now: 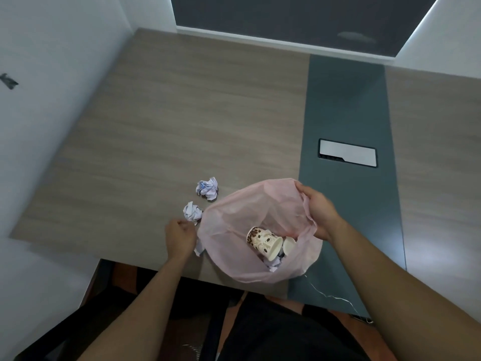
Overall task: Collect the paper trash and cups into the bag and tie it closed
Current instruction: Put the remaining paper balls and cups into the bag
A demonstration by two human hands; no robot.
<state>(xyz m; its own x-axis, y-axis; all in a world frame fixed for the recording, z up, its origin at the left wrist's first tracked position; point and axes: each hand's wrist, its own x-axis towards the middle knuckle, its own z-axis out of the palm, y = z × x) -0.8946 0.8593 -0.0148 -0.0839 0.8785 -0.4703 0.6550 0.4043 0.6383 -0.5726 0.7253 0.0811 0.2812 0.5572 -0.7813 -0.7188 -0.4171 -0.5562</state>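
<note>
Because the pink plastic bag (234, 230) is thin film, it will likely sag, crease and close its own mouth unless its rim is held up. It lies at the near edge of the table (182, 113). The right hand (318, 209) grips the bunched rim on the far right side and holds the mouth wide.

The left hand (181, 237) is curled at the bag's left edge around a held paper wad (199, 250), which shows only in part below the fingers.

Inside the bag lie a patterned paper cup (263, 239) on its side and a second cup (289, 244) beside it, with crumpled paper beneath.

Still on the table are a near paper ball (192, 211), just beside the bag, and a far paper ball (207, 188) behind it. Both should be light and springy. Take each with a loose whole-hand grasp.

For tying, gather the rim film evenly. Sharp pulls may tear it.

Nothing blocks the two balls. A cable hatch (347, 153) lies well apart. A thin white cord (328, 295) trails off the table edge below the bag and could snag.
</note>
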